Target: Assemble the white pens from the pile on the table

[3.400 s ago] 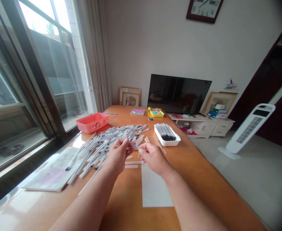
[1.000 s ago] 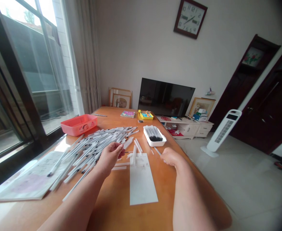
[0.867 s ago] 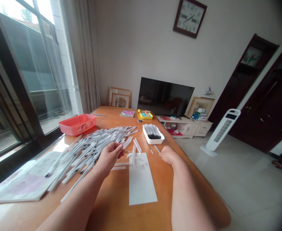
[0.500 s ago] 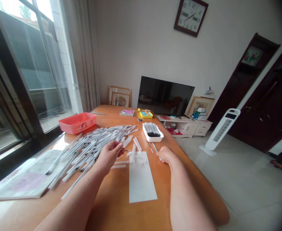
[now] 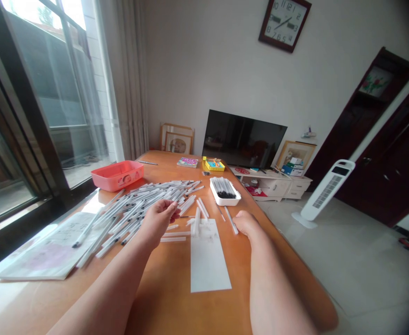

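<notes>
My left hand (image 5: 161, 219) is closed in a pinch above the right edge of a pile of pens (image 5: 145, 200), clear-barrelled with dark ends. A thin dark rod (image 5: 188, 217) shows just beyond its fingertips; whether it is held, I cannot make out. My right hand (image 5: 245, 223) rests low over the table, its fingers partly hidden, beside a single pen barrel (image 5: 231, 220) that lies loose on the wood. Several clear tubes (image 5: 196, 222) lie across the top of a white paper sheet (image 5: 209, 267). A white box (image 5: 228, 202) behind holds upright-leaning, dark-ended pens.
At the left stand a red plastic basket (image 5: 115, 179) and a paper booklet (image 5: 44, 256) under some pens. Further back on the table (image 5: 169, 298) are a yellow box (image 5: 214, 165), a colourful booklet (image 5: 187, 162) and a lone pen (image 5: 148, 163).
My right hand has let go of the pen barrel and drawn slightly to the right of it. My left hand keeps its pinch. The whole view has shifted a little.
</notes>
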Motion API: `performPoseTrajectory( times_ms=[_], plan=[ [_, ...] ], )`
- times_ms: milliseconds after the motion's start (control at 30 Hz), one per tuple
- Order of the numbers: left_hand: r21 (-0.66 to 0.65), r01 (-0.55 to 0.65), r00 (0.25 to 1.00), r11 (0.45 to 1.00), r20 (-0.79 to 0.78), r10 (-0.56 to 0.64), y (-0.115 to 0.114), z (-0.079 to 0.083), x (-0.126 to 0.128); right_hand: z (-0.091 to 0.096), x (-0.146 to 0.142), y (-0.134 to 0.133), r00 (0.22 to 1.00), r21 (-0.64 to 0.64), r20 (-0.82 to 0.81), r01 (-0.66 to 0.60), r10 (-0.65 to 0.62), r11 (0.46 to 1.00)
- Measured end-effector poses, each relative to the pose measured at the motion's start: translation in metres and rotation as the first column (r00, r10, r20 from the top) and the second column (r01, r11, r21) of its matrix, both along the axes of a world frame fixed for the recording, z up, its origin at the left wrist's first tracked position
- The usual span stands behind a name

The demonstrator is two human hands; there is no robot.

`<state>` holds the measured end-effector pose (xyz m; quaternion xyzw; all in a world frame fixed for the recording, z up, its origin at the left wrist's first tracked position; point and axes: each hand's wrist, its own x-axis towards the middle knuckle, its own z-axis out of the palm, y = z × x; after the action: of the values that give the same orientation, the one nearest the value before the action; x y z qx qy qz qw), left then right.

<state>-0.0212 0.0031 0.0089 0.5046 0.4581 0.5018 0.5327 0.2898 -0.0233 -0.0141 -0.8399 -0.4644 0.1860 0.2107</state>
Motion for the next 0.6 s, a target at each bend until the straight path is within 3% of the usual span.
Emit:
performPoseTrajectory(
  times_ms=[200, 600],
  plan=[
    [-0.005, -0.035, 0.998, 0.999, 0.057, 0.036, 0.001, 0.005, -0.005, 0.009, -0.005, 0.001, 0.999, 0.003, 0.043, 0.028, -0.029, 1.000],
    [-0.007, -0.035, 0.998, 0.999, 0.045, 0.035, 0.000, 0.006, -0.005, 0.009, -0.019, 0.002, 1.000, -0.081, 0.009, 0.007, -0.006, 0.997]
  ],
)
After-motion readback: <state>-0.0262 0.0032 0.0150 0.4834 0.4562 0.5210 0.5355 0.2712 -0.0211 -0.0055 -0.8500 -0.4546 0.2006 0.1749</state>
